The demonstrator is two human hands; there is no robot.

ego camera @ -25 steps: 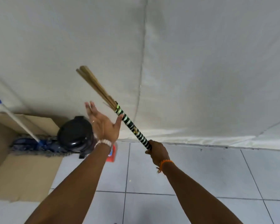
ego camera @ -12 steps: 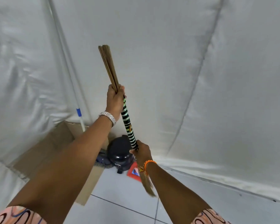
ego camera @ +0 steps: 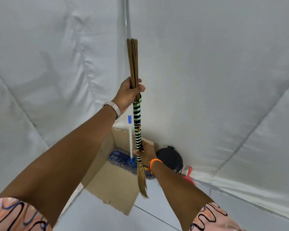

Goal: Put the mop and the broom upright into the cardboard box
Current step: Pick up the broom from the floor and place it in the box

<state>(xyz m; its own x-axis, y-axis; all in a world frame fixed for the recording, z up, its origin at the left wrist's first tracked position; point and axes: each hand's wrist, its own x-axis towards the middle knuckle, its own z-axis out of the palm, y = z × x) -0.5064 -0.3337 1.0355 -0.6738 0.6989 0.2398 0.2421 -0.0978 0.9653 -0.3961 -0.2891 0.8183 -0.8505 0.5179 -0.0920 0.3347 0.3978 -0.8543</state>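
Observation:
I hold a stick broom nearly upright, its striped green and black wrap in the middle and brown sticks pointing up. My left hand grips the sticks just above the wrap. My right hand grips the lower end of the wrap, with the brush tip hanging below it. Under the broom stands the open cardboard box. Inside it the mop stands with its blue head down and its white handle rising along the sheet.
A white sheet covers the wall behind. A black round object and a red dustpan sit right of the box at the wall. The floor is pale tile.
My left hand closed on the sticks, and the broom swung from a tilt to nearly vertical. It now hangs over the box, which has moved toward the centre of view.

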